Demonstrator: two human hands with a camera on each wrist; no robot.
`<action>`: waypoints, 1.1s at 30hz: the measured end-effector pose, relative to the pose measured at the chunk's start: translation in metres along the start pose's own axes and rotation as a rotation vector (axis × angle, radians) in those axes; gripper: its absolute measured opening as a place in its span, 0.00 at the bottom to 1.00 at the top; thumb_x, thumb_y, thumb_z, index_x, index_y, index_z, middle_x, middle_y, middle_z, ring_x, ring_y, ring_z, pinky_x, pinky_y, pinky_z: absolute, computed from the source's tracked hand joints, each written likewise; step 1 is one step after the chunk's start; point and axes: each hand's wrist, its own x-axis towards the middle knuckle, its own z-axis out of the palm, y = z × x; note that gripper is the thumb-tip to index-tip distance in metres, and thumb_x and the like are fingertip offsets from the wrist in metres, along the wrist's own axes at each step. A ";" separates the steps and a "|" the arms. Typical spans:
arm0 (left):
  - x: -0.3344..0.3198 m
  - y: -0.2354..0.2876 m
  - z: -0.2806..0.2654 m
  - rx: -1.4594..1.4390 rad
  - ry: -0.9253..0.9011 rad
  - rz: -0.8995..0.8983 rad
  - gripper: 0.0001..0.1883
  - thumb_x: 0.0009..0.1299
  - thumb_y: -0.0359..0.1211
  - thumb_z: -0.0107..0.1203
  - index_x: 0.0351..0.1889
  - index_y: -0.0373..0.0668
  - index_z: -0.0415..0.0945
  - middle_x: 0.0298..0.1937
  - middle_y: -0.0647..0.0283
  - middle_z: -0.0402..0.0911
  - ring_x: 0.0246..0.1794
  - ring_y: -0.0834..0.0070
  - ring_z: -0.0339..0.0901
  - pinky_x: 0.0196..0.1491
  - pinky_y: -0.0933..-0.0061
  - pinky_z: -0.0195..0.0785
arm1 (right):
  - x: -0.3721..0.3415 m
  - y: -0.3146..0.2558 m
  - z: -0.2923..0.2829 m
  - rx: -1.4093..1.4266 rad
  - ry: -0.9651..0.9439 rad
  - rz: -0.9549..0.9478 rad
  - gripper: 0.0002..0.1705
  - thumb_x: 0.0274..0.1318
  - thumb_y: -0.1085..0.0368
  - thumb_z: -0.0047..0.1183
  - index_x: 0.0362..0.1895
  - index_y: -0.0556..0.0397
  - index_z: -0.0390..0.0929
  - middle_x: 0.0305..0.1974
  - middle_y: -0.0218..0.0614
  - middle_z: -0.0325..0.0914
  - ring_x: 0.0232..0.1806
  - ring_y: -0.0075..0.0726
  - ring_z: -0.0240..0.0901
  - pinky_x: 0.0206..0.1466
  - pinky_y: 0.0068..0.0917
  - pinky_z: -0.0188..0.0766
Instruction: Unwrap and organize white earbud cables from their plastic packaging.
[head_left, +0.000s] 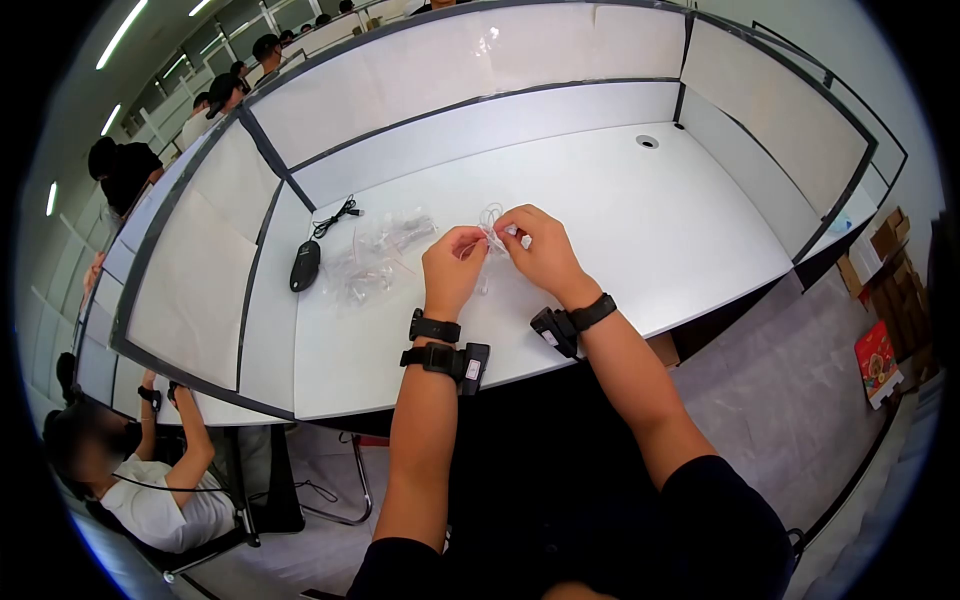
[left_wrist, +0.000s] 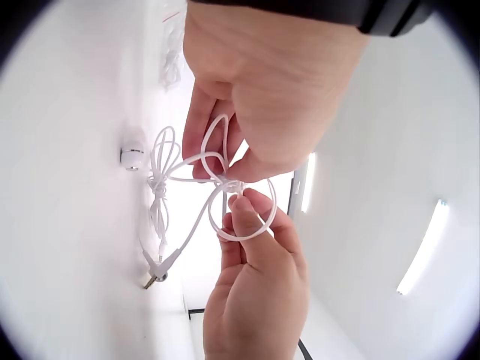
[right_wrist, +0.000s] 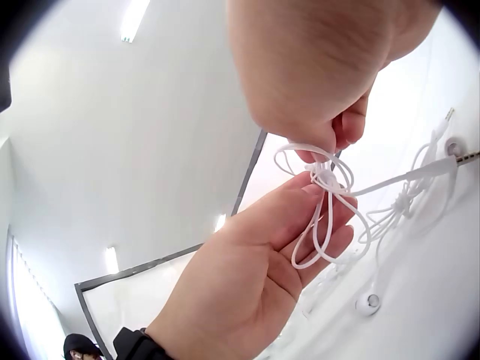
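Note:
Both hands meet over the white table (head_left: 690,225) at a bundle of white earphone cable (right_wrist: 324,176), coiled into loops around a knotted middle. Thumb and fingers of my left hand (head_left: 455,270) pinch the bundle at one side of the knot. From the other side, my right hand (head_left: 548,255) pinches it at the knot with thumb and fingertips. A metal-tipped plug (left_wrist: 155,279) hangs off on a length of this cable. Just beyond, a second bundle of white earphone cable (left_wrist: 157,184) lies on the table, with a white earbud (right_wrist: 367,303) near it.
Clear plastic bags (head_left: 370,262) lie left of my hands. Further left are a black computer mouse (head_left: 305,266) and its coiled cable (head_left: 338,216). Low partition walls (head_left: 480,60) enclose the table. Another person (head_left: 150,480) sits beyond the left partition.

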 end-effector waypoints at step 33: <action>0.002 -0.003 -0.003 -0.049 -0.094 -0.084 0.06 0.74 0.23 0.51 0.46 0.31 0.75 0.41 0.56 0.85 0.39 0.74 0.85 0.43 0.78 0.77 | 0.000 0.026 0.005 0.381 -0.079 0.298 0.09 0.55 0.78 0.58 0.42 0.58 0.79 0.37 0.39 0.84 0.36 0.28 0.84 0.41 0.23 0.79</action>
